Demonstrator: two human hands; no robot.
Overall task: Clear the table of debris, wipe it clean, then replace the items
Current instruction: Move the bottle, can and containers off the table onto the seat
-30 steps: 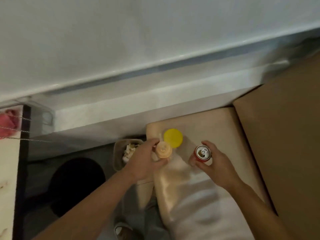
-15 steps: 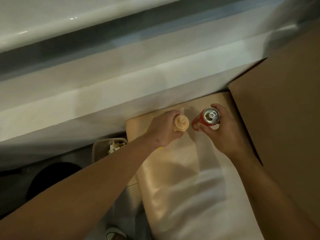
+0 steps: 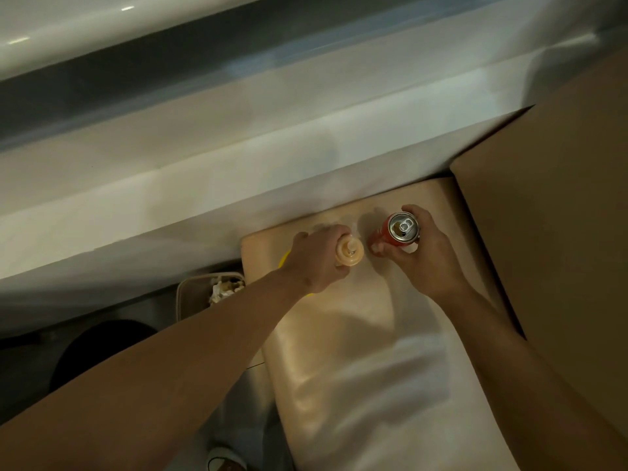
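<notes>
Beige table (image 3: pixel 356 351) against white wall (image 3: pixel 238 171); bin (image 3: pixel 190 297) beside.

The scene is dim and warm-toned, and soft all over, with fine detail smeared. A pale sheen lies across the near part of the desk (image 3: pixel 373 385), which suggests light from above. The hands cast soft shadows on the desk toward the wall. Two small glare spots sit on the glossy ledge (image 3: pixel 68 28) at top left. Straight edges bow near the borders.
</notes>
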